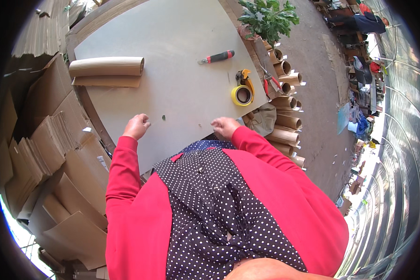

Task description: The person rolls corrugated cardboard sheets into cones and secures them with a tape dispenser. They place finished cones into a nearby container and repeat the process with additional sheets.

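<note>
My left hand [137,126] is over the near left part of a pale tabletop [175,80], fingers loosely curled, with nothing seen in it. Over the near right edge is my right hand [225,126], fingers bent and apart, holding nothing that shows. A small dark green scrap [163,118] lies between them. Farther left rests a roll of corrugated cardboard [106,67]. At the right lie a utility knife with a black and red handle [217,57] and a tape dispenser [245,78] with a roll of yellow tape [240,95]. Red-handled pliers [271,82] rest on the table's right border.
Stacks of flat cardboard [38,150] stand close on the left. Cardboard rolls [285,119] stick out along the table's right side, below a leafy green plant [267,21]. A cloth bag [264,119] hangs at the near right corner. A person [362,23] is far off at the upper right.
</note>
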Demonstrator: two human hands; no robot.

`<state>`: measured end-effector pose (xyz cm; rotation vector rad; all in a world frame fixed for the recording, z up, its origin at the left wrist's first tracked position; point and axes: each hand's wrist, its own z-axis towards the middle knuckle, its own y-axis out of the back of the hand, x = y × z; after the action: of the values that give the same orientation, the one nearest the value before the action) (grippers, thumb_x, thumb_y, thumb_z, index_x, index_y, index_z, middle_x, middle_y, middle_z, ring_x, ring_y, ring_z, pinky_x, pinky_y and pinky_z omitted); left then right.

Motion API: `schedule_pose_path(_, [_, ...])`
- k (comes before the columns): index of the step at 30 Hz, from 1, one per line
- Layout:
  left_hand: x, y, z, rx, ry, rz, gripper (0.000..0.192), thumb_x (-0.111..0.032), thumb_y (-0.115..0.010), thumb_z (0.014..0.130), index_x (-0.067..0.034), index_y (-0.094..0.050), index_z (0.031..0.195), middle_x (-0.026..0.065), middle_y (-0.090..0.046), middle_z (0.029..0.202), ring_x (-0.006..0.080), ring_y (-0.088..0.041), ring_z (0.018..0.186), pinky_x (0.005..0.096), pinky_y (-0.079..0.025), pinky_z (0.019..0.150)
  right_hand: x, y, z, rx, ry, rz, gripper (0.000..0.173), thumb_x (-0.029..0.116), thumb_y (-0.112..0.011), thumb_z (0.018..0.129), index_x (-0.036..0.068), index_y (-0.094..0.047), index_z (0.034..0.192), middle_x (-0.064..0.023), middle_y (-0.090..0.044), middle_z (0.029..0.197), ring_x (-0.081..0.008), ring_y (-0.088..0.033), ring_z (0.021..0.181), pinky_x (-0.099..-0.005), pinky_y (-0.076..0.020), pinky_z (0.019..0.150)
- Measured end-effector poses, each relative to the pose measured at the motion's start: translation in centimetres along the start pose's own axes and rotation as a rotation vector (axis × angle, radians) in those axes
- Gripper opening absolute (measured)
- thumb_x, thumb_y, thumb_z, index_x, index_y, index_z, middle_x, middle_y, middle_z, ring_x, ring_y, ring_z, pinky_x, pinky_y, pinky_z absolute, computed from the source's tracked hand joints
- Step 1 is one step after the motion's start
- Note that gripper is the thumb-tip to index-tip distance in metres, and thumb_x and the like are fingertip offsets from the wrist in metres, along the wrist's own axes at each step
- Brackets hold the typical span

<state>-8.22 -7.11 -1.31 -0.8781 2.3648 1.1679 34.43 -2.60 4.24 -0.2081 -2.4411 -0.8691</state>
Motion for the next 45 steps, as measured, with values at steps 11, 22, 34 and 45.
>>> schedule_pose_path(11, [-1.7,0.7,12.8,0.036,0.481,0.272,0.084,-0.036,-0.092,0.07,-0.003,-0.054,0.137,0.0228,-0.059,0.137,0.0392,-0.06,0.126,0.0437,-0.051,0.106,-12.3,20.1,21.4,-0.669,-0.203,0.453,0.024,0.012,-0.064,0.1,0.003,-0.067,0.122,-0.0054,-0.072,0.095,-0.0129,-0.07,0.077,-0.0261,-0.0536,0.064])
schedule_pose_path(22, [-1.6,1.0,13.9,0.074,0.538,0.223,0.089,-0.028,-0.097,0.063,-0.002,-0.053,0.136,0.0245,-0.059,0.135,0.0385,-0.06,0.125,0.0449,-0.051,0.105,-23.4,29.6,28.3,-0.875,-0.178,0.495,0.054,0.025,-0.085,0.077,0.009,-0.066,0.125,0.0023,-0.065,0.117,-0.0139,-0.063,0.102,-0.0326,-0.0528,0.079])
schedule_pose_path(34, [-3.6,2.0,13.5,0.11,0.584,0.207,0.089,-0.026,-0.096,0.065,0.0,-0.049,0.137,0.0254,-0.058,0.135,0.0407,-0.056,0.128,0.0449,-0.049,0.108,-23.3,31.2,27.9,-0.931,-0.029,0.426,0.044,0.026,-0.078,0.082,0.011,-0.068,0.122,-0.0051,-0.068,0.12,-0.0242,-0.063,0.108,-0.0375,-0.0518,0.091])
schedule_pose_path(45, [-4.1,2.5,13.7,0.113,0.602,0.233,0.092,-0.028,-0.096,0.066,0.003,-0.048,0.138,0.0267,-0.055,0.139,0.0409,-0.055,0.129,0.0443,-0.047,0.109,-22.2,35.0,31.9,-0.698,0.234,-0.529,0.034,0.027,-0.071,0.086,0.013,-0.071,0.117,-0.0111,-0.07,0.12,-0.0328,-0.064,0.111,-0.0419,-0.052,0.094])
